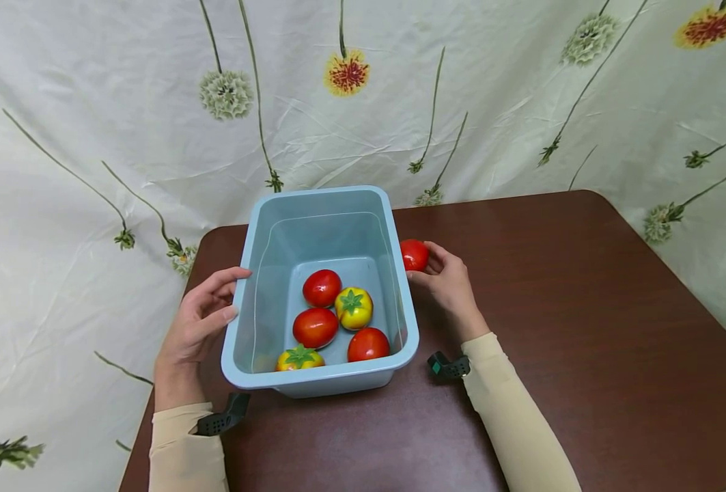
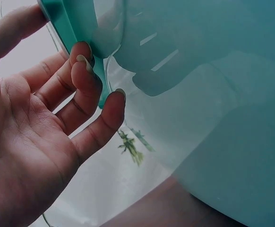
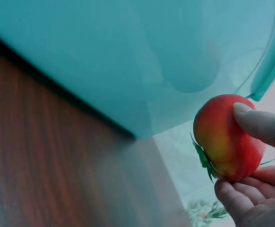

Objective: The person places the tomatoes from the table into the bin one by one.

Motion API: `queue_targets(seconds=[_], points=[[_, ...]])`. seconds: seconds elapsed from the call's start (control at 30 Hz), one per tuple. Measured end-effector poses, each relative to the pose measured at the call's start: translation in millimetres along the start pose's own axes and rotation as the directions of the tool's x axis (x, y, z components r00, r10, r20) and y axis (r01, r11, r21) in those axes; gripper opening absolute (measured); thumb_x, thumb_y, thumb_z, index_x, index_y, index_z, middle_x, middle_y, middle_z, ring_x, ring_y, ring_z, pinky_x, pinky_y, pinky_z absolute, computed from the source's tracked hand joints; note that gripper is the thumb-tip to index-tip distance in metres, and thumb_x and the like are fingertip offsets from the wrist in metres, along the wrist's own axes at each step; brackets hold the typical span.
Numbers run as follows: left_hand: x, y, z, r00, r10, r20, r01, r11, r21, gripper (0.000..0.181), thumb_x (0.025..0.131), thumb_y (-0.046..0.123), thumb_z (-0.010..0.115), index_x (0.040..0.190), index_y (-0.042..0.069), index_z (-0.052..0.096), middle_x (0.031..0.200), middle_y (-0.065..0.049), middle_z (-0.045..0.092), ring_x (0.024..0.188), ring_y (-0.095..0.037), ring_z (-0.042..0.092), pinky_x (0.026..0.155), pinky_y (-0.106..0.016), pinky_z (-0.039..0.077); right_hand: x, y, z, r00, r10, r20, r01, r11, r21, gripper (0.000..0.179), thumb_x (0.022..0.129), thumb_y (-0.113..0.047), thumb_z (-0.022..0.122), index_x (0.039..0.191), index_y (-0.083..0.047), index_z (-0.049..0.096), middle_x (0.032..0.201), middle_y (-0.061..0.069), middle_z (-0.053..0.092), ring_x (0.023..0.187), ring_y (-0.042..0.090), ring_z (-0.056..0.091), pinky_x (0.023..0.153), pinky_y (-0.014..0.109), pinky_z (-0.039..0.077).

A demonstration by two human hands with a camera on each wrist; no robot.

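Observation:
A light blue plastic bin [image 1: 322,383] stands on the table with several red and yellow tomatoes inside. Two with green leafy tops are a yellow tomato [image 1: 354,309] near the middle and another tomato [image 1: 300,357] by the near wall. My left hand [image 1: 199,318] holds the bin's left rim, its lower fingers curled beneath the lip in the left wrist view. Outside the right wall, my right hand [image 1: 449,283] grips a red tomato [image 3: 229,137] between thumb and fingers. Its green leafy top faces down and to the side in the right wrist view.
The dark brown wooden table [image 1: 584,328] extends to the right of the bin. Behind it hangs a white cloth [image 1: 492,82] printed with flowers. Each wrist wears a black band, such as the right band [image 1: 449,366].

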State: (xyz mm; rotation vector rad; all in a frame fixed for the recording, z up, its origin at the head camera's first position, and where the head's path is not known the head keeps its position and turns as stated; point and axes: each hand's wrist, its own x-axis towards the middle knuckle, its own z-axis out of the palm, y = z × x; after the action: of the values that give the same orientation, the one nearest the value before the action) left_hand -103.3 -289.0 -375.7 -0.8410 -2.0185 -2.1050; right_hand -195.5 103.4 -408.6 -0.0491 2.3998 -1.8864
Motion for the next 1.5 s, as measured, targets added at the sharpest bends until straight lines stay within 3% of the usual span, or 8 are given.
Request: queue_targets(seconds=[0.3, 0.43, 0.97, 1.13, 1.5], points=[[-1.0, -0.7, -0.3, 1.0, -0.002, 0.001, 0.002, 1.0, 0.004, 0.049, 0.082, -0.01, 0.046, 0.131, -0.012, 0.047, 0.099, -0.01, 0.07, 0.081, -0.015, 0.068, 0.075, -0.025, 0.056, -5.6, -11, -2, 1.0, -0.02, -0.024, 0.021, 0.999, 0.03, 0.071, 0.083, -0.015, 0.077, 0.146, -0.014, 0.044, 0.144, 0.011, 0.052, 0.128, 0.029, 0.056, 0.1, 0.039, 0.047], [-1.6, -1.3, -0.2, 1.0, 0.0, 0.005, 0.0, 1.0, 0.005, 0.049, 0.082, -0.01, 0.046, 0.131, -0.012, 0.047, 0.099, -0.009, 0.07, 0.081, -0.015, 0.068, 0.075, -0.026, 0.056, -9.5, -16, -3, 0.996, -0.065, -0.055, 0.067, 0.997, 0.034, 0.071, 0.083, -0.016, 0.077, 0.146, -0.012, 0.044, 0.144, 0.011, 0.052, 0.128, 0.028, 0.056, 0.1, 0.038, 0.047], [-0.4, -1.2, -0.3, 1.0, -0.004, -0.006, 0.004, 1.0, 0.009, 0.048, 0.082, -0.01, 0.046, 0.13, -0.012, 0.047, 0.099, -0.01, 0.071, 0.081, -0.015, 0.068, 0.075, -0.026, 0.056, -25.6, -44, -13, 0.962, -0.192, -0.193, 0.218, 0.968, 0.121, 0.07, 0.082, -0.019, 0.078, 0.144, -0.011, 0.047, 0.143, 0.007, 0.054, 0.128, 0.024, 0.057, 0.1, 0.036, 0.047], [-0.2, -0.4, -0.2, 1.0, 0.0, 0.001, 0.0, 1.0, 0.002, 0.048, 0.083, -0.011, 0.046, 0.131, -0.011, 0.047, 0.1, -0.01, 0.071, 0.081, -0.015, 0.068, 0.075, -0.026, 0.056, -33.7, -55, -13, 0.947, -0.238, -0.214, 0.278, 0.943, 0.182, 0.068, 0.082, -0.015, 0.078, 0.143, -0.013, 0.048, 0.143, 0.007, 0.055, 0.128, 0.024, 0.057, 0.097, 0.034, 0.049], [1.6, 1.7, -0.1, 1.0, -0.001, 0.006, 0.001, 1.0, -0.005, 0.048, 0.083, -0.011, 0.045, 0.131, -0.012, 0.047, 0.099, -0.011, 0.07, 0.081, -0.015, 0.067, 0.074, -0.026, 0.056, -50.7, -73, -2, 0.921, -0.367, -0.132, 0.385, 0.908, 0.167, 0.07, 0.081, -0.01, 0.077, 0.144, -0.013, 0.047, 0.141, 0.005, 0.056, 0.126, 0.022, 0.058, 0.093, 0.031, 0.051]])
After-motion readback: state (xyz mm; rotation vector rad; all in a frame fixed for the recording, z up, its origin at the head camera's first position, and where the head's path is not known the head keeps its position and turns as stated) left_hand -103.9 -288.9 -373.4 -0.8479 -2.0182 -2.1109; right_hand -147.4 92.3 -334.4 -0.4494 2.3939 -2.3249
